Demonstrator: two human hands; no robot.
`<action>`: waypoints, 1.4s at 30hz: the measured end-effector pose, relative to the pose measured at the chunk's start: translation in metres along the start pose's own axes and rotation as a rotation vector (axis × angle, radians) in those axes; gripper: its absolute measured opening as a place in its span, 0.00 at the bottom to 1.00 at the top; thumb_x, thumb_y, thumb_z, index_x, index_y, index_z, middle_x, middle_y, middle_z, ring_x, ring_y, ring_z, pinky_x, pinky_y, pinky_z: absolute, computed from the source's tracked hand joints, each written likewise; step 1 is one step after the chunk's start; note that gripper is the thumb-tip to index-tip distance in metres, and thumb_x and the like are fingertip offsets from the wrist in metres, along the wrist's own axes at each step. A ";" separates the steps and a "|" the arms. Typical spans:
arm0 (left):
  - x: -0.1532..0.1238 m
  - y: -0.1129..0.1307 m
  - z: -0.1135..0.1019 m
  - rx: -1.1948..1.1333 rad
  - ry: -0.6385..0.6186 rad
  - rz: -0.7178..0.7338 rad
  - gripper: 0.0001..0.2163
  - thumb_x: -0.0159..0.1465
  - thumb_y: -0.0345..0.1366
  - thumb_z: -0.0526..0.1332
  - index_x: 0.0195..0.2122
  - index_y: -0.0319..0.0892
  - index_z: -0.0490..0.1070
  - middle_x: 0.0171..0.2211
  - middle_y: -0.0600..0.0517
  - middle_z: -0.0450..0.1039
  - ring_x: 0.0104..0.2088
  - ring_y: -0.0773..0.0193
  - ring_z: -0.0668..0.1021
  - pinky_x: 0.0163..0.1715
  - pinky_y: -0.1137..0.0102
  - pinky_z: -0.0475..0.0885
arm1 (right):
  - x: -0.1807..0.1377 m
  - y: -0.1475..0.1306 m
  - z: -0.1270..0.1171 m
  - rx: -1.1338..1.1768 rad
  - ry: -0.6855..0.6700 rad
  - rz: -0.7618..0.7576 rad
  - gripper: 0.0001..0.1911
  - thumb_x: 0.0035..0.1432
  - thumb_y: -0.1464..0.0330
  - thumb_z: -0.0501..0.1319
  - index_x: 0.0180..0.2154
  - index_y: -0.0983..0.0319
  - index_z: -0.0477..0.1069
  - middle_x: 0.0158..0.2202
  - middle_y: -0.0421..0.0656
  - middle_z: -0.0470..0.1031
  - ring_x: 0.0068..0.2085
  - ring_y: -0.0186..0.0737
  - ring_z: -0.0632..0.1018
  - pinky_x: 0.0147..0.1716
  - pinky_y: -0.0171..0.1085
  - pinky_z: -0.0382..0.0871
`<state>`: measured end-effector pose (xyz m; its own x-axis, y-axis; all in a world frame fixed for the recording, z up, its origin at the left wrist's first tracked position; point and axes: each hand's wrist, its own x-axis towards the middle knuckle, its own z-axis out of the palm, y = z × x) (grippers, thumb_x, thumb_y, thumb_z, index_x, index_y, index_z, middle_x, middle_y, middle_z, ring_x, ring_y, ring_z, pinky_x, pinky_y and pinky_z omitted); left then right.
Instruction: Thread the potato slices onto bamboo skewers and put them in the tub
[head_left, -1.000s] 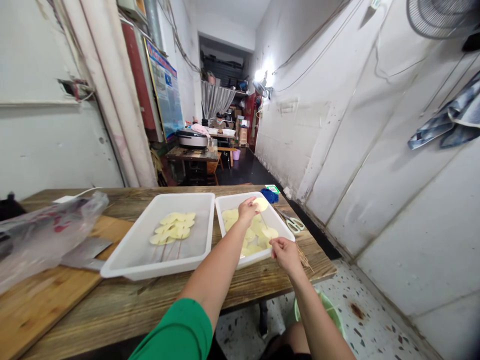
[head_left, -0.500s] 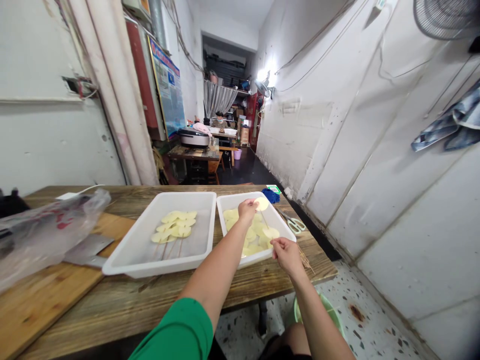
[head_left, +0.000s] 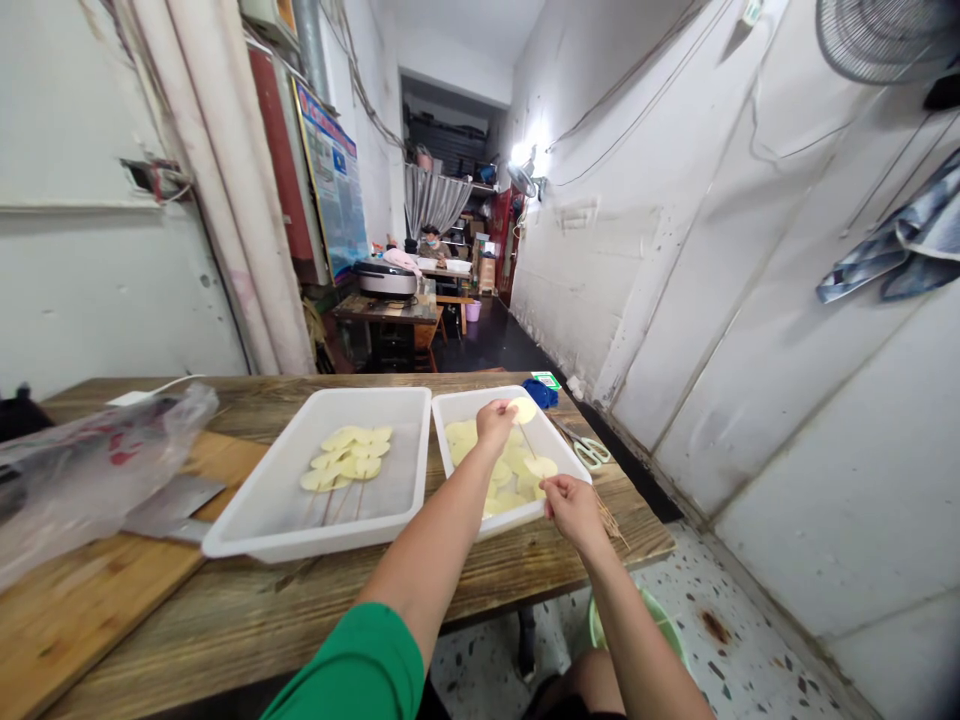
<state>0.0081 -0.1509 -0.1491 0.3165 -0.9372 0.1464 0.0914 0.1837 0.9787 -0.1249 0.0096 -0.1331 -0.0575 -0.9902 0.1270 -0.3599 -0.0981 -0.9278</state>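
Over the right white tray (head_left: pixel 444 472), my left hand (head_left: pixel 495 425) pinches a thin, round pale-yellow slice (head_left: pixel 523 410), which looks like potato. My right hand (head_left: pixel 568 505) grips the lower end of a thin wooden skewer (head_left: pixel 527 440). A second pale slice (head_left: pixel 541 467) sits on that skewer just above my right fingers, and the skewer runs up to the slice in my left hand. Loose slices (head_left: pixel 506 480) lie in the tray beneath. In the left white tray (head_left: pixel 300 535), several skewered slices (head_left: pixel 351 455) are heaped, their sticks pointing towards me.
Green-handled scissors (head_left: pixel 591 452), a blue cloth (head_left: pixel 541 392) and a bundle of skewers (head_left: pixel 609 517) lie by the right tray. At left are a cleaver (head_left: pixel 176 500), a cutting board (head_left: pixel 97 590) and a plastic bag (head_left: pixel 112 460). A green bucket (head_left: pixel 660 620) stands below. A person (head_left: pixel 433 243) sits far back.
Both hands keep nearly the same place, still holding the slice and the skewer. The camera view has shifted very slightly.
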 end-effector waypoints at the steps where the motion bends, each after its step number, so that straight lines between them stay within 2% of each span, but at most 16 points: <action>1: 0.000 -0.001 0.000 0.010 -0.001 0.010 0.07 0.50 0.33 0.64 0.31 0.40 0.75 0.27 0.51 0.76 0.28 0.65 0.76 0.27 0.74 0.69 | 0.001 0.001 0.000 -0.002 0.000 -0.003 0.13 0.49 0.60 0.55 0.20 0.61 0.67 0.11 0.37 0.65 0.15 0.33 0.65 0.19 0.32 0.57; 12: -0.007 0.007 -0.002 -0.039 -0.012 0.009 0.05 0.49 0.30 0.65 0.28 0.40 0.75 0.24 0.52 0.74 0.26 0.67 0.74 0.25 0.75 0.68 | 0.007 0.006 0.006 -0.131 0.027 -0.052 0.15 0.53 0.63 0.53 0.18 0.60 0.66 0.13 0.39 0.69 0.17 0.34 0.68 0.20 0.32 0.58; 17: -0.011 0.011 -0.002 -0.039 -0.016 0.001 0.05 0.50 0.30 0.64 0.29 0.40 0.74 0.26 0.51 0.75 0.26 0.66 0.75 0.24 0.75 0.69 | 0.010 0.004 0.009 -0.189 0.034 -0.054 0.14 0.54 0.64 0.53 0.20 0.60 0.67 0.15 0.39 0.71 0.18 0.35 0.68 0.21 0.32 0.58; 21: -0.011 0.017 -0.003 -0.112 0.077 -0.136 0.04 0.50 0.29 0.63 0.28 0.38 0.73 0.24 0.51 0.73 0.24 0.67 0.74 0.24 0.74 0.69 | 0.007 0.003 0.010 -0.220 0.051 -0.109 0.14 0.56 0.64 0.52 0.22 0.60 0.68 0.15 0.39 0.70 0.19 0.36 0.69 0.22 0.32 0.58; 26: -0.012 0.029 -0.005 -0.327 0.061 -0.344 0.03 0.52 0.30 0.63 0.28 0.37 0.71 0.19 0.53 0.69 0.18 0.71 0.70 0.21 0.75 0.67 | -0.001 0.001 0.010 -0.256 0.078 -0.181 0.16 0.59 0.63 0.51 0.25 0.60 0.70 0.17 0.39 0.70 0.21 0.37 0.70 0.25 0.32 0.59; 31: -0.013 0.036 -0.006 -0.411 0.076 -0.425 0.04 0.53 0.30 0.63 0.30 0.38 0.70 0.18 0.54 0.68 0.16 0.72 0.68 0.18 0.76 0.63 | -0.007 0.000 0.011 -0.254 0.092 -0.241 0.16 0.60 0.63 0.51 0.27 0.62 0.72 0.18 0.40 0.71 0.22 0.37 0.70 0.26 0.32 0.59; 36: -0.007 0.035 -0.008 -0.491 0.077 -0.521 0.05 0.51 0.31 0.64 0.27 0.37 0.67 0.20 0.53 0.68 0.17 0.72 0.69 0.17 0.77 0.62 | -0.009 0.003 0.010 -0.226 0.082 -0.243 0.17 0.60 0.62 0.51 0.27 0.62 0.72 0.18 0.40 0.70 0.22 0.36 0.70 0.26 0.32 0.60; 42: -0.004 0.035 -0.009 -0.563 0.012 -0.594 0.04 0.54 0.30 0.60 0.25 0.37 0.66 0.16 0.53 0.64 0.15 0.74 0.64 0.13 0.79 0.57 | -0.008 0.004 0.009 -0.189 0.058 -0.230 0.17 0.60 0.61 0.51 0.30 0.63 0.73 0.19 0.40 0.70 0.23 0.37 0.70 0.27 0.32 0.60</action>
<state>0.0187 -0.1382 -0.1170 0.0754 -0.9226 -0.3783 0.7067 -0.2182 0.6730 -0.1177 0.0166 -0.1414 -0.0056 -0.9363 0.3512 -0.5366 -0.2935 -0.7911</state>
